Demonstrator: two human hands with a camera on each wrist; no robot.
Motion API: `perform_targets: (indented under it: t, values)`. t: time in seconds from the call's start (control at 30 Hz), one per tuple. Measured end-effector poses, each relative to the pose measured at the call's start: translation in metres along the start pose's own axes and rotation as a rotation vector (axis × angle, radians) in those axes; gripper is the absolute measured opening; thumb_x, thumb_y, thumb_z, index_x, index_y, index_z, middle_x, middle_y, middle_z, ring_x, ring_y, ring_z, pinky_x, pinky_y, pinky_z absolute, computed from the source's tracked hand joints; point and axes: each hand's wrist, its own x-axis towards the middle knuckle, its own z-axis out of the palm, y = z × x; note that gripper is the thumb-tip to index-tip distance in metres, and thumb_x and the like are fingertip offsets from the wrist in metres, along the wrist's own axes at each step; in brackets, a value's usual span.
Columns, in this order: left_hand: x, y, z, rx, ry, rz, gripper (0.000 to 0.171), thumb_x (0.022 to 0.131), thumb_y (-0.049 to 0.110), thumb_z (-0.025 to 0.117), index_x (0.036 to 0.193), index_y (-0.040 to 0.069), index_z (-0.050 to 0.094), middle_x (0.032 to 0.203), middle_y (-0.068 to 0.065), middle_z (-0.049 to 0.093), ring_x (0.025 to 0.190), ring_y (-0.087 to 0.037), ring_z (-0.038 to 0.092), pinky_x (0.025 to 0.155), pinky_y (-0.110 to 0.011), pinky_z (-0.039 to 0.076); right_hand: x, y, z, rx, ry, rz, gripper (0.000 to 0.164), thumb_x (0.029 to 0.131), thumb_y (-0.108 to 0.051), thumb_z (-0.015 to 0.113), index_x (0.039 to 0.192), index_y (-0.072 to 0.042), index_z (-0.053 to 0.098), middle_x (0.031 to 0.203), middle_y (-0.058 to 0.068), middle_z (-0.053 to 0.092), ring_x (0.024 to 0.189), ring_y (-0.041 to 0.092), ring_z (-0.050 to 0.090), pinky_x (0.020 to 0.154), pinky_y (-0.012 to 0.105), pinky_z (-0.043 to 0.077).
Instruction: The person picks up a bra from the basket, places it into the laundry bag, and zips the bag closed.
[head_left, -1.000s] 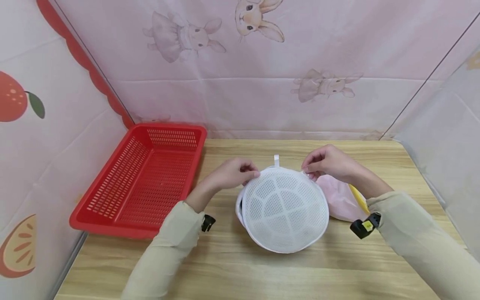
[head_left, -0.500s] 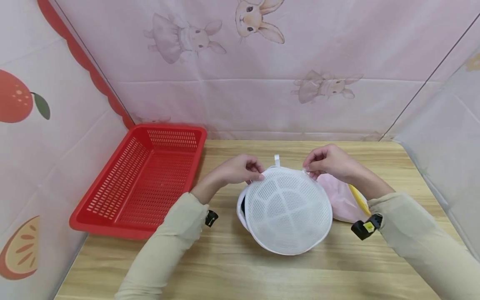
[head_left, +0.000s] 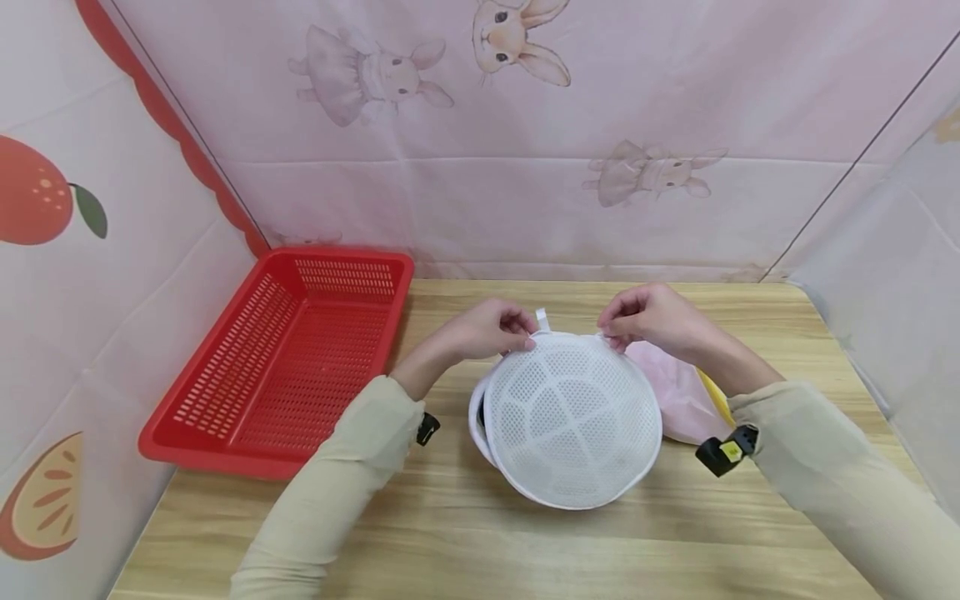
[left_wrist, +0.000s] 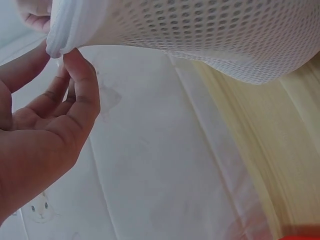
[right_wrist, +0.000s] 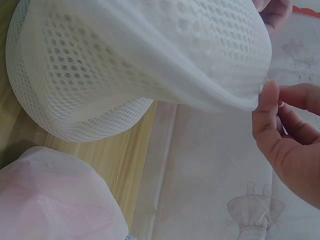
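A round white mesh laundry bag (head_left: pixel 577 425) stands in the middle of the table, its flat top tilted toward me. My left hand (head_left: pixel 491 327) pinches the zipped edge at the back left, between thumb and fingertips, as the left wrist view shows close up. At the back right my right hand (head_left: pixel 648 318) pinches the same rim with thumb and forefinger. A small white tab (head_left: pixel 542 319) sticks up between the two hands. On the left side the lid stands a little apart from the body, with something dark (head_left: pixel 482 414) showing in the gap.
To the left stands a red slotted plastic basket (head_left: pixel 322 367). A pink fabric item (head_left: pixel 675 396) with yellow trim (head_left: pixel 716 396) lies right of the bag, partly under my right forearm. Printed walls border the wooden table (head_left: pixel 540 550) at the back and sides.
My left hand has slid right and slightly back along the bag's edge, closer to the tab. The right hand has shifted a little left, and both still pinch the rim.
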Motion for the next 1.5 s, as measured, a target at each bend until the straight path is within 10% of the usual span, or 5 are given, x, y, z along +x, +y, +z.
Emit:
perform_targets:
  t: [0.23, 1.2, 1.5]
  values:
    - [-0.003, 0.008, 0.002, 0.126, 0.03, -0.001, 0.006, 0.082, 0.003, 0.064, 0.087, 0.0, 0.063, 0.077, -0.004, 0.055, 0.071, -0.013, 0.049, 0.061, -0.018, 0.043, 0.0, -0.001, 0.004, 0.008, 0.025, 0.025, 0.015, 0.085, 0.001, 0.058, 0.093, 0.014, 0.059, 0.074, 0.01, 0.061, 0.064, 0.016, 0.059, 0.066, 0.029, 0.053]
    - [-0.018, -0.013, -0.006, -0.162, 0.284, -0.174, 0.004, 0.08, -0.002, 0.061, 0.084, -0.003, 0.061, 0.074, -0.007, 0.054, 0.064, -0.014, 0.051, 0.057, -0.023, 0.05, -0.011, 0.016, -0.007, -0.049, 0.077, 0.093, 0.013, 0.083, 0.006, 0.058, 0.089, 0.017, 0.056, 0.067, 0.007, 0.056, 0.055, 0.012, 0.053, 0.053, 0.023, 0.05]
    - [-0.027, -0.019, -0.014, -0.146, 0.248, -0.195, 0.008, 0.081, -0.002, 0.062, 0.088, -0.005, 0.062, 0.074, -0.007, 0.054, 0.064, -0.013, 0.052, 0.063, -0.029, 0.053, -0.013, 0.021, -0.006, -0.037, 0.072, 0.096, 0.015, 0.083, 0.005, 0.059, 0.092, 0.016, 0.056, 0.067, 0.006, 0.057, 0.058, 0.013, 0.055, 0.056, 0.027, 0.052]
